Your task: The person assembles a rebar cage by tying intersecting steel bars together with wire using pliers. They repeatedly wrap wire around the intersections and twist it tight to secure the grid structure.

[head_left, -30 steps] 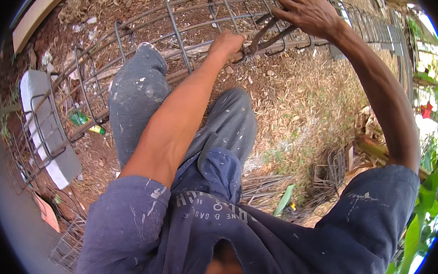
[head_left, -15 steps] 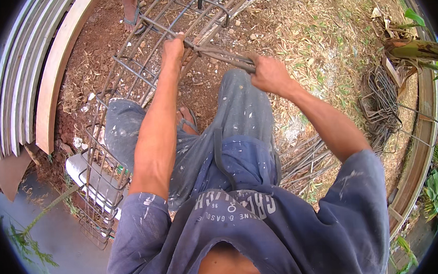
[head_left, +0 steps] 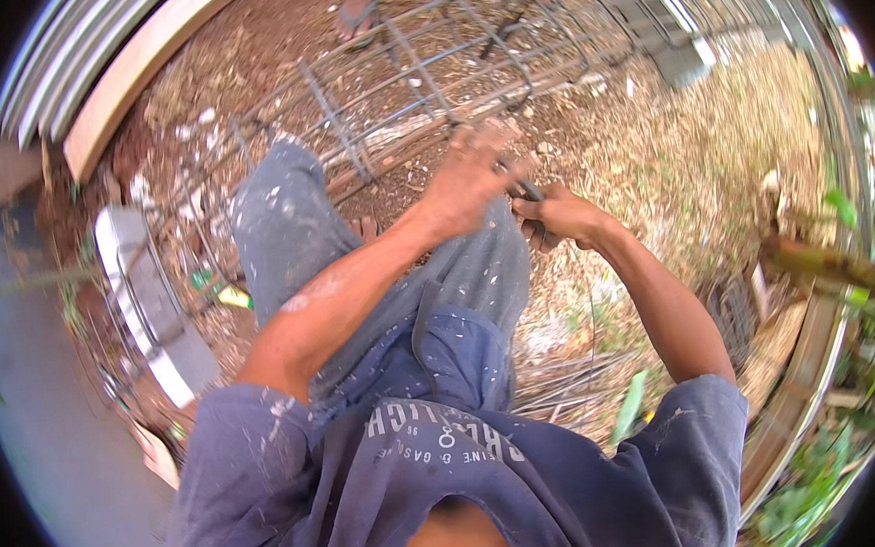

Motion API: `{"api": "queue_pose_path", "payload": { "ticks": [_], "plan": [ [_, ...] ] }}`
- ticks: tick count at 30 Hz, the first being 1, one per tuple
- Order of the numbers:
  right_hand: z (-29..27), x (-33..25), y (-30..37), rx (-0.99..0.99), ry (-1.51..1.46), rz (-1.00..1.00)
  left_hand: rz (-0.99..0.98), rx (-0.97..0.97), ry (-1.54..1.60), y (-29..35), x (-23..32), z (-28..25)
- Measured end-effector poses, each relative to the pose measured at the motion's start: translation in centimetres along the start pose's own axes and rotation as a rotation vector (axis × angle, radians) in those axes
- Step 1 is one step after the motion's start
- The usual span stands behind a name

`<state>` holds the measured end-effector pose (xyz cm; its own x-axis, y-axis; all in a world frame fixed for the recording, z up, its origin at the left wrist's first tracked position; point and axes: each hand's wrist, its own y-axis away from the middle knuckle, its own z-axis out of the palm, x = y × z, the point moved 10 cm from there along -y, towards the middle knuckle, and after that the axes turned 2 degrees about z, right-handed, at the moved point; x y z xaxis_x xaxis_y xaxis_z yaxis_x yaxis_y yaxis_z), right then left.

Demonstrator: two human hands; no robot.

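A steel rebar cage (head_left: 400,75) lies across the ground in front of me, made of long bars with square hoops. My right hand (head_left: 559,216) is closed around the dark handles of a pair of pincers (head_left: 522,185), just right of my knee; their jaws are not visible. Close beside it, my left hand (head_left: 467,176) is raised over the near bars. Motion smears its fingers, so I cannot see whether it touches the cage or holds anything.
White-grey blocks stand within the cage at the left (head_left: 149,301) and far right (head_left: 668,34). Boards (head_left: 145,76) lie at the far left. Another person's foot (head_left: 356,13) is beyond the cage. Loose rods (head_left: 564,381) lie right of my legs.
My left hand has come off the cage bar and moved right, toward my right hand. The right hand has drawn the pincers back from the bars. The view has swung, showing more cage at right.
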<state>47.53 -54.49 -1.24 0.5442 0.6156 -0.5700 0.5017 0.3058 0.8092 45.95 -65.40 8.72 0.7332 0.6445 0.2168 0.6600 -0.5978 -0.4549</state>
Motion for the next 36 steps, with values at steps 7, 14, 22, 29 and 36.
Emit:
{"api": "queue_pose_path", "payload": {
  "ticks": [7,14,22,29,36],
  "plan": [
    [-1.2,-4.6,3.6,-0.109,-0.061,0.092,0.0,0.019,0.198,-3.4,-1.2,3.1],
    [-4.1,-9.9,5.8,0.622,1.256,-0.15,-0.283,-0.388,0.303,-6.3,-2.6,6.7],
    [-3.4,-6.8,2.7,0.206,0.786,0.001,-0.135,0.213,0.099,-4.9,-1.0,1.1],
    [0.6,-2.5,3.9,0.124,0.082,0.397,0.207,0.464,0.165,-1.4,0.8,0.9],
    [3.3,-2.2,3.7,-0.238,-0.336,0.332,0.252,0.264,0.236,-1.0,0.6,1.2]
  ]
}}
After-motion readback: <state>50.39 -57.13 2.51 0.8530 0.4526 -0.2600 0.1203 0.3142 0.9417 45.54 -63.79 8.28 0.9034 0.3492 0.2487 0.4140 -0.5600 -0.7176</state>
